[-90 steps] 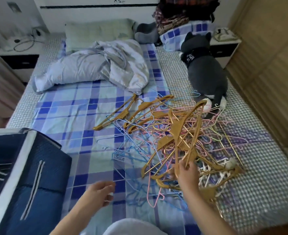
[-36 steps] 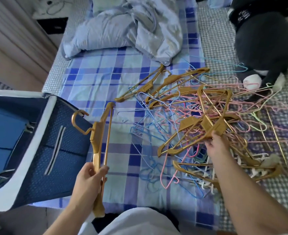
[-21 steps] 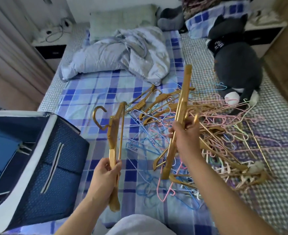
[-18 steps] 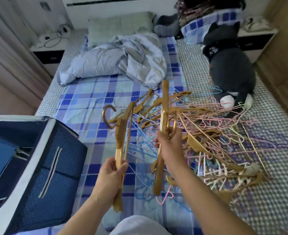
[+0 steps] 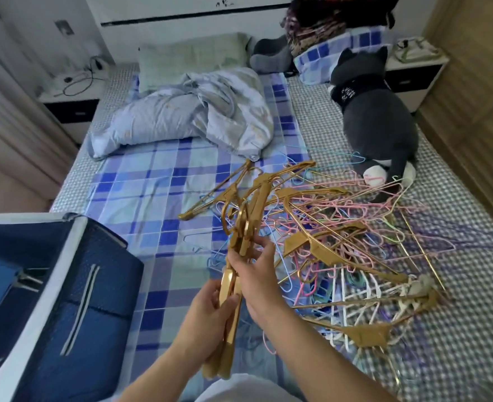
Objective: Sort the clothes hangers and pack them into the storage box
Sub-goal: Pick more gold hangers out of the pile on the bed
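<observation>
Nearest, the left hand [image 5: 210, 311] grips the lower part of a bunch of gold hangers [image 5: 240, 256], fingers curled round them, and the right hand [image 5: 256, 274] grips the same bunch just above it. The bunch stands nearly upright over the bed [image 5: 158, 181], hooks uppermost, its lower ends hanging below the left hand. Left of the bunch, at the bed's near left edge, the blue box [image 5: 65, 300] lies open, its dark inside showing. Right of the bunch and just beyond it, the pile [image 5: 341, 242] of loose hangers, gold, pink, blue and white, sprawls tangled across the bed. Beyond the pile on the right lies a grey plush cat [image 5: 378, 123], its white paws touching the pile's far edge. Beyond the bunch, well apart, a crumpled quilt [image 5: 193, 111] lies before a green pillow [image 5: 190, 59].
</observation>
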Demonstrator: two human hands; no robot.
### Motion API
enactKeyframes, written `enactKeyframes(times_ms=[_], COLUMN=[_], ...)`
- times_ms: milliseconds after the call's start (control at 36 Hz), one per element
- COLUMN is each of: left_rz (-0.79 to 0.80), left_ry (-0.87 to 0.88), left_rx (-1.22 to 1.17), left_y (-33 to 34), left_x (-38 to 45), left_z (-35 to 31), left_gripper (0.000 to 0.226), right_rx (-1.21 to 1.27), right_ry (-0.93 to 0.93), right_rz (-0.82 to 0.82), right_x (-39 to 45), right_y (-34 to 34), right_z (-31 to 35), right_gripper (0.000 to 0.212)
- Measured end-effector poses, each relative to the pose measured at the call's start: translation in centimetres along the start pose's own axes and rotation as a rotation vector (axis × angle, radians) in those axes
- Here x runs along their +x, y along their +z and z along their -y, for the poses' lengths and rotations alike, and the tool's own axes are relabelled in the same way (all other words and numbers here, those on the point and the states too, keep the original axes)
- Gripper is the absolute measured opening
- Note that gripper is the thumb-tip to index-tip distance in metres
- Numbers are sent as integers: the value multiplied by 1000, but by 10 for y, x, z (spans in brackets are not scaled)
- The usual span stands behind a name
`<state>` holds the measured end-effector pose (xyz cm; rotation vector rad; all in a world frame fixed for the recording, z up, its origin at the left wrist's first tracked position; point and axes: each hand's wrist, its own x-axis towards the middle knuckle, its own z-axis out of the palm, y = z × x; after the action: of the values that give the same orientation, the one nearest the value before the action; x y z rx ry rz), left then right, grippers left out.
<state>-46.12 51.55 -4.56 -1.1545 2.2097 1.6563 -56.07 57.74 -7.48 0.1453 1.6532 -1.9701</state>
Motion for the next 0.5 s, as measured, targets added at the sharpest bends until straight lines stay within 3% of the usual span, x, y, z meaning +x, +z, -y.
enactKeyframes(times_ms=[167,222,306,417,500], left_rz=[-165,-244,-331,-371,-280], left_ry=[2,-24,-80,-122,-155], left_rx=[53,105,239,414,413], left_y=[-14,-28,-61,-109,-142], left_x=[11,20,40,59,67], left_z=[5,10,27,41,48], left_gripper=[5,7,10,21,26], right_rx=[-12,-183,-644,-925,-1048], right_ry=[3,-72,-247,-223,-133], right_rz=[-79,-146,-182,-42,225], right_x=[14,22,34,48,51], right_y=[-17,-39,-77,-115,-129], right_z=[10,22,47,88,116], right_gripper=[42,42,28,36,27])
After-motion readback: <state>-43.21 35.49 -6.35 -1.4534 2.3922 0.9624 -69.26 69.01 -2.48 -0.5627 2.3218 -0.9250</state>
